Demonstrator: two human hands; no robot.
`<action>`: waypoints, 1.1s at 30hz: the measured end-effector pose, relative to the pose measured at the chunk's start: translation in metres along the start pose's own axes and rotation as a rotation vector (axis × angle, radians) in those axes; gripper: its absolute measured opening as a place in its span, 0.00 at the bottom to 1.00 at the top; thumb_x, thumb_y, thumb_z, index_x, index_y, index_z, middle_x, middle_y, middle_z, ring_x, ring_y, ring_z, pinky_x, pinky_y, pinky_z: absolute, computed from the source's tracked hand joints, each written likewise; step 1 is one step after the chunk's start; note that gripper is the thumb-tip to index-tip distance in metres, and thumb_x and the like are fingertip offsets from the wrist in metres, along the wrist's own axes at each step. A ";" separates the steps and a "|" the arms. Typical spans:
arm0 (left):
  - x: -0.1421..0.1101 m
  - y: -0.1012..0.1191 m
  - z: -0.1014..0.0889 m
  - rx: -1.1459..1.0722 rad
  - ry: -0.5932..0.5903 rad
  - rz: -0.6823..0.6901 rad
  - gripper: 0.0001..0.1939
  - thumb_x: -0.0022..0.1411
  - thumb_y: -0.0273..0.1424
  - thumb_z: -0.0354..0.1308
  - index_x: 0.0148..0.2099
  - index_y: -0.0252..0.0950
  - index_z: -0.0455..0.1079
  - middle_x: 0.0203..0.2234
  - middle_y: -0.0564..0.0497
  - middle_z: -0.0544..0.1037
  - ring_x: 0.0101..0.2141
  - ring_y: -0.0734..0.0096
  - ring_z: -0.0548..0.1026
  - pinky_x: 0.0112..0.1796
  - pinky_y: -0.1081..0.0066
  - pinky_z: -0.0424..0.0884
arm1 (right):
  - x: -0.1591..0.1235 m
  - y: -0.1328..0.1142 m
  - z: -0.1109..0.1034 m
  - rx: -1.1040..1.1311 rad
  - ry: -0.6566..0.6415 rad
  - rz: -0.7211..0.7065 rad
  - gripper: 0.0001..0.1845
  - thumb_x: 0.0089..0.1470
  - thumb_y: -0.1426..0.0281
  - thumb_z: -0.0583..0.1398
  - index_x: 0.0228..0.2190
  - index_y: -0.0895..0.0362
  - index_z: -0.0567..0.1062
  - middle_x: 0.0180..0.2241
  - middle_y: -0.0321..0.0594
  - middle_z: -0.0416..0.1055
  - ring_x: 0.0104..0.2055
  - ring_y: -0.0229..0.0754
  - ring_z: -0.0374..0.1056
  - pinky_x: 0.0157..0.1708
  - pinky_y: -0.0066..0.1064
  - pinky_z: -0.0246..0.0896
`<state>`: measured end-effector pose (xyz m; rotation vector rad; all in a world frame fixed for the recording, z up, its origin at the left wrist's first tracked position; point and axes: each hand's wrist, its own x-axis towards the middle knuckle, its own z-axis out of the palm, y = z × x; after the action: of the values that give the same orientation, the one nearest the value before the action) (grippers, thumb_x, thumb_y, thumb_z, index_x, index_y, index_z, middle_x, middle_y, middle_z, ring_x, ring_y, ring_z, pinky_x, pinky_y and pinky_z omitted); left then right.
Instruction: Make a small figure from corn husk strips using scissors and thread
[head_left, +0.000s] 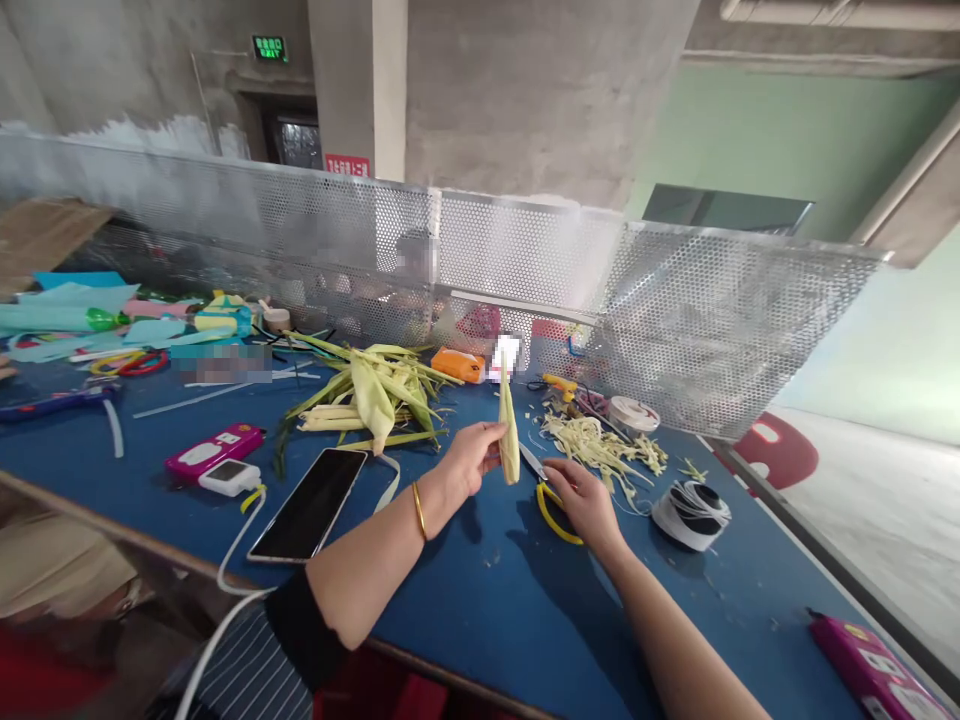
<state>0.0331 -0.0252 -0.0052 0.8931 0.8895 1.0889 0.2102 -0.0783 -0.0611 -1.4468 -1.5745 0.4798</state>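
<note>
Pinched between the fingers of my left hand is a pale green-yellow corn husk, held upright above the blue table. My right hand grips a pair of scissors with yellow handles; their blades point up and left, close to the husk's lower part. Whether the blades touch the husk, I cannot tell. Behind my left hand lies a heap of corn husks. Beyond my right hand, thin husk trimmings are strewn over the table.
A phone and a pink box with a white cabled device lie left. White-and-black rolled tape stands right, another pink box nearer the corner. A perforated metal screen borders the table's far side. An orange pack sits before it.
</note>
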 end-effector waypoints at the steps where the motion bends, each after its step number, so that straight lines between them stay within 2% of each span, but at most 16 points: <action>1: -0.003 -0.008 -0.003 -0.017 0.017 -0.014 0.10 0.52 0.33 0.67 0.28 0.32 0.71 0.22 0.48 0.76 0.23 0.70 0.74 0.29 0.70 0.71 | 0.001 -0.006 0.004 0.090 -0.010 0.064 0.21 0.54 0.52 0.57 0.37 0.57 0.76 0.35 0.44 0.77 0.41 0.49 0.72 0.42 0.39 0.65; 3: -0.003 -0.017 -0.006 -0.036 0.051 -0.014 0.10 0.51 0.32 0.68 0.28 0.32 0.71 0.22 0.50 0.75 0.23 0.72 0.73 0.28 0.71 0.70 | 0.004 -0.019 0.017 0.172 -0.049 0.121 0.22 0.50 0.50 0.61 0.35 0.57 0.74 0.30 0.42 0.76 0.34 0.47 0.72 0.34 0.35 0.66; 6: 0.002 -0.022 -0.006 -0.040 0.095 -0.001 0.08 0.50 0.30 0.67 0.28 0.32 0.71 0.22 0.51 0.75 0.23 0.74 0.72 0.26 0.73 0.68 | 0.010 -0.033 0.038 0.251 -0.080 0.190 0.21 0.41 0.54 0.67 0.29 0.55 0.71 0.23 0.36 0.72 0.25 0.42 0.68 0.24 0.31 0.62; 9: 0.006 -0.023 -0.007 -0.038 0.108 -0.002 0.08 0.49 0.31 0.67 0.29 0.33 0.71 0.23 0.51 0.76 0.24 0.73 0.72 0.27 0.72 0.68 | 0.011 -0.035 0.051 0.326 -0.071 0.213 0.20 0.43 0.53 0.66 0.26 0.54 0.68 0.19 0.32 0.67 0.21 0.39 0.64 0.21 0.30 0.61; 13: 0.009 -0.026 -0.014 0.005 0.069 -0.085 0.13 0.43 0.34 0.70 0.29 0.33 0.71 0.26 0.49 0.78 0.28 0.70 0.75 0.31 0.71 0.69 | 0.006 -0.026 0.052 0.411 -0.091 0.230 0.23 0.47 0.47 0.61 0.25 0.54 0.68 0.19 0.32 0.66 0.22 0.39 0.65 0.22 0.31 0.64; 15: 0.009 -0.029 -0.015 0.003 -0.001 -0.120 0.16 0.43 0.37 0.70 0.32 0.33 0.73 0.28 0.49 0.78 0.30 0.69 0.75 0.33 0.70 0.69 | 0.004 -0.022 0.051 0.436 -0.085 0.247 0.23 0.46 0.46 0.61 0.25 0.54 0.68 0.19 0.32 0.66 0.22 0.40 0.66 0.21 0.30 0.63; 18: 0.008 -0.033 -0.013 0.033 -0.055 -0.112 0.18 0.40 0.37 0.72 0.33 0.33 0.74 0.28 0.50 0.78 0.29 0.70 0.74 0.32 0.70 0.70 | 0.003 -0.020 0.048 0.444 -0.083 0.270 0.23 0.47 0.47 0.61 0.24 0.54 0.67 0.19 0.31 0.66 0.21 0.40 0.66 0.20 0.29 0.61; 20: 0.008 -0.036 -0.011 0.038 -0.039 -0.094 0.17 0.40 0.36 0.71 0.32 0.32 0.74 0.27 0.50 0.77 0.28 0.70 0.74 0.31 0.70 0.71 | 0.006 -0.021 0.043 0.341 -0.121 0.226 0.22 0.51 0.48 0.59 0.23 0.54 0.68 0.19 0.31 0.65 0.21 0.40 0.66 0.21 0.29 0.60; 22: 0.007 -0.037 -0.010 0.028 0.015 -0.094 0.14 0.43 0.35 0.70 0.31 0.32 0.73 0.25 0.51 0.76 0.27 0.71 0.73 0.31 0.70 0.71 | 0.010 -0.018 0.033 0.118 -0.122 0.127 0.19 0.56 0.52 0.56 0.25 0.54 0.71 0.21 0.33 0.68 0.24 0.40 0.67 0.26 0.29 0.61; 25: 0.007 -0.038 -0.009 0.025 0.079 -0.127 0.11 0.48 0.33 0.67 0.31 0.32 0.72 0.24 0.50 0.76 0.25 0.71 0.73 0.29 0.71 0.71 | 0.021 -0.006 0.008 -0.345 0.033 0.037 0.14 0.59 0.57 0.56 0.37 0.54 0.75 0.33 0.38 0.75 0.33 0.42 0.70 0.35 0.30 0.62; 27: 0.006 -0.038 -0.008 0.028 0.089 -0.146 0.09 0.49 0.32 0.66 0.31 0.32 0.72 0.24 0.49 0.77 0.25 0.71 0.74 0.28 0.72 0.71 | 0.030 0.007 -0.011 -0.655 0.151 0.058 0.18 0.58 0.60 0.57 0.47 0.55 0.72 0.45 0.47 0.73 0.42 0.48 0.71 0.39 0.34 0.62; 29: 0.005 -0.038 -0.007 0.034 0.102 -0.164 0.07 0.51 0.30 0.65 0.31 0.32 0.72 0.24 0.49 0.77 0.25 0.72 0.74 0.27 0.73 0.70 | 0.040 0.020 -0.027 -0.859 0.199 0.110 0.26 0.56 0.62 0.60 0.54 0.58 0.66 0.50 0.54 0.70 0.49 0.52 0.69 0.43 0.36 0.62; 30: 0.005 -0.038 -0.006 0.037 0.111 -0.176 0.06 0.52 0.29 0.64 0.31 0.32 0.72 0.24 0.49 0.77 0.24 0.73 0.74 0.27 0.74 0.70 | 0.046 0.026 -0.034 -0.921 0.196 0.160 0.29 0.56 0.61 0.60 0.56 0.59 0.63 0.51 0.56 0.69 0.49 0.54 0.69 0.43 0.37 0.63; 33: 0.004 -0.038 -0.004 0.039 0.117 -0.203 0.04 0.53 0.27 0.63 0.30 0.32 0.72 0.24 0.49 0.77 0.24 0.74 0.74 0.26 0.75 0.69 | 0.064 0.039 -0.048 -1.054 0.067 0.315 0.36 0.57 0.57 0.59 0.60 0.63 0.58 0.49 0.61 0.69 0.47 0.57 0.72 0.40 0.38 0.65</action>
<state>0.0431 -0.0285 -0.0420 0.7582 1.0773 0.9576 0.2782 -0.0233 -0.0446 -2.4759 -1.6069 -0.3109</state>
